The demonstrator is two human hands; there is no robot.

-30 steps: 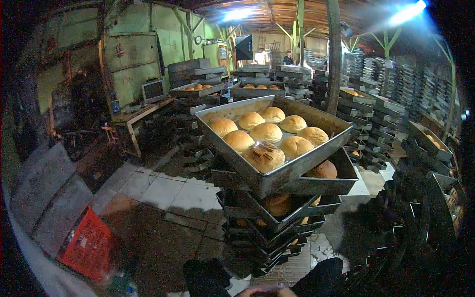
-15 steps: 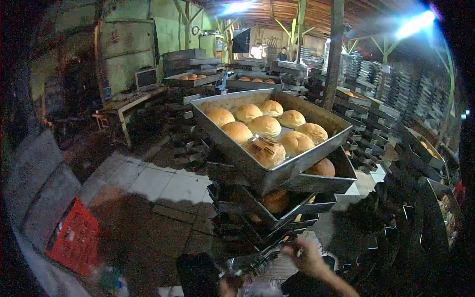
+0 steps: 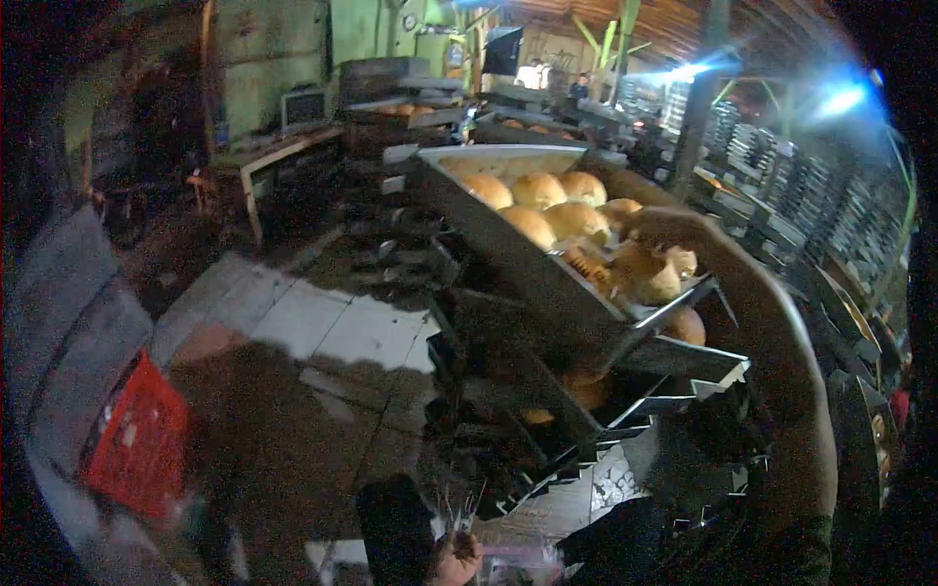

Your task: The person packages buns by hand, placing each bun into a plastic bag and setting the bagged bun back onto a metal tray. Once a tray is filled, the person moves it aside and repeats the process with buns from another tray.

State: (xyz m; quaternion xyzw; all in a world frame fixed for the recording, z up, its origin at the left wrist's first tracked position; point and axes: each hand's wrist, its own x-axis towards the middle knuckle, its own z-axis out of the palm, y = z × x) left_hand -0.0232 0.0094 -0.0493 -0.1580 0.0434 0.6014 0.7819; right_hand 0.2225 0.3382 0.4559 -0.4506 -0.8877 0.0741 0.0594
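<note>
My right hand (image 3: pixel 674 239) reaches over the top metal tray (image 3: pixel 528 249), its fingers curled round a bare bun (image 3: pixel 653 278) at the near right corner. Beside that bun lies a bun in clear printed wrap (image 3: pixel 589 268). Several golden buns (image 3: pixel 542 188) fill the tray behind them. Low in the view, my left hand (image 3: pixel 457 565) is closed on crinkled clear plastic (image 3: pixel 463 503); part of that hand is cut off by the bottom edge.
Below the top tray stands a stack of angled trays (image 3: pixel 586 425), some with buns. A red crate (image 3: pixel 140 439) is at the left, a desk (image 3: pixel 278 146) with a monitor behind. More trays stand at right, near a post (image 3: pixel 699 117). A distant person (image 3: pixel 579 88) is at the back.
My right hand has risen from below the stack to the buns in the top tray and closed round one. My left hand stays low. The view has shifted, moving the tray rightward.
</note>
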